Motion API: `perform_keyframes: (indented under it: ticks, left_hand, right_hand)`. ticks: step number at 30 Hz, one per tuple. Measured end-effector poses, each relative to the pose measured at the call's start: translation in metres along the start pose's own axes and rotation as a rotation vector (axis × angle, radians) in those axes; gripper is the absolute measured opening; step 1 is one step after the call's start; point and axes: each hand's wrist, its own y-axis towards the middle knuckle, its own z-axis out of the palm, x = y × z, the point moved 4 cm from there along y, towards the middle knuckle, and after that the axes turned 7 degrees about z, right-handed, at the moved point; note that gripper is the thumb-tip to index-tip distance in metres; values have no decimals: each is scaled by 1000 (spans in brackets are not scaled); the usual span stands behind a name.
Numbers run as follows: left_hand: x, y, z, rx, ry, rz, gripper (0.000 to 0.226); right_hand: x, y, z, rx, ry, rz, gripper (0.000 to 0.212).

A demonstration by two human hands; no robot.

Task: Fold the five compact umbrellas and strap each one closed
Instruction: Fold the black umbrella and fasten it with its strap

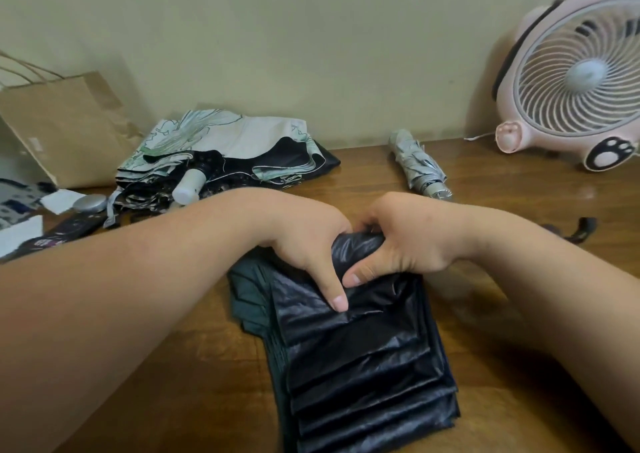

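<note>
Our left hand (304,245) and right hand (405,241) both curl tight around the far end of the black umbrella (360,366). It lies pleated at six o'clock on the table (502,193).

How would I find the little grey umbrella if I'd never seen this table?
Look for the big pink fan on the right. Left of it, on the wooden table, a small grey umbrella lies by itself. Unlike the loose pile of umbrellas further left, it is bundled up tight.
</note>
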Motion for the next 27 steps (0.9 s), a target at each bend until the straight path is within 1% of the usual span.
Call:
perform_keyframes:
  ticks: [2, 4, 5, 6, 7, 8, 10, 11, 12, 14, 17, 18, 19, 20, 22, 23, 24, 25, 27]
  left_hand:
    - [-3, 2, 6, 49, -61, 43, 31]
    - [-2, -1, 9, 75, -179, 82, 20]
    - [0, -3, 9, 63, -238, 97, 17]
    - [2, -5, 9, 39, -282, 109, 17]
    - [3, -7, 10, 9, -317, 125, 19]
    - [4, -10, 12, -25, -356, 141, 22]
    - [7, -14, 16, -84, -428, 172, 24]
    - [7, -16, 18, -104, -450, 188, 24]
    - [8, -19, 18, -130, -471, 202, 23]
    - [10, -26, 13, -225, -535, 235, 23]
    - [10, -35, 3, -416, -656, 296, 36]
    - [8, -37, 1, -488, -691, 314, 39]
    - [7, -39, 1, -545, -738, 332, 41]
    - [4, -40, 2, -591, -782, 351, 42]
    - [0, -40, 5, -655, -829, 392, 48]
    - [-2, -38, 7, -656, -844, 414, 51]
    - [-3, -37, 8, -652, -862, 425, 53]
    - [-5, -36, 9, -649, -876, 426, 54]
    - [-7, -35, 10, -644, -864, 410, 50]
  right_hand:
    - [1, -4, -1, 7, -5, -4, 49]
    - [2, -13, -8, -22, -18, -9, 50]
    - [2, -18, -14, -69, -11, -4, 50]
    - [1, -25, -23, -161, 24, -10, 48]
    - [2, -33, -34, -309, 86, -48, 42]
    - [3, -44, -48, -519, 146, -135, 33]
    - [7, -77, -74, -1005, 166, -385, 18]
    - [7, -94, -82, -1183, 154, -487, 17]
    - [5, -109, -87, -1296, 150, -562, 18]
    - [1, -127, -90, -1389, 153, -623, 22]
    - [-6, -125, -88, -1412, 34, -631, 32]
    - [-8, -116, -86, -1385, 31, -620, 35]
    - [-11, -106, -85, -1323, 77, -599, 35]
    - [-13, -96, -83, -1220, 173, -581, 36]
    - [-13, -79, -79, -944, 481, -533, 34]
    - [-13, -72, -76, -811, 623, -504, 32]
    - [-13, -68, -74, -707, 713, -489, 29]
    - [-12, -66, -72, -637, 744, -495, 27]
    - [-6, -66, -72, -556, 732, -537, 26]
